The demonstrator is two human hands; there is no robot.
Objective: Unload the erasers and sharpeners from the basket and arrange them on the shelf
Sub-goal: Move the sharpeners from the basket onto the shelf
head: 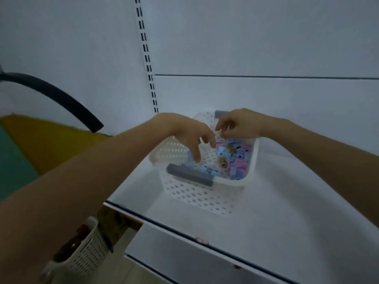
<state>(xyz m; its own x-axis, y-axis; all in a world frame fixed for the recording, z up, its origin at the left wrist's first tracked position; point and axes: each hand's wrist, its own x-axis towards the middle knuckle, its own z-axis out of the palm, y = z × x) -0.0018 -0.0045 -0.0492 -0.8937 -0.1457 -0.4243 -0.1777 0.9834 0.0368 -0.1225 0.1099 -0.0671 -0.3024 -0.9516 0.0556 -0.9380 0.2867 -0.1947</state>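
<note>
A white perforated basket [196, 193] with grey handles stands on the white shelf [287, 201]. Inside it lies a heap of small pink, blue and purple erasers and sharpeners [235, 160], piled toward the right side. My left hand [190, 134] reaches into the basket from the left with its fingers hanging down, the fingertips close to a blue piece near the left wall. My right hand [240, 124] hovers over the far end of the heap with its fingers bent downward. I cannot tell whether either hand holds a piece.
A slotted shelf upright [147, 58] runs up the back panel. A dark curved tube [61, 97] and a yellow and green surface [30, 144] lie to the left. A second white perforated container [86, 253] hangs below the shelf's left corner. A lower shelf edge [205, 263] shows underneath.
</note>
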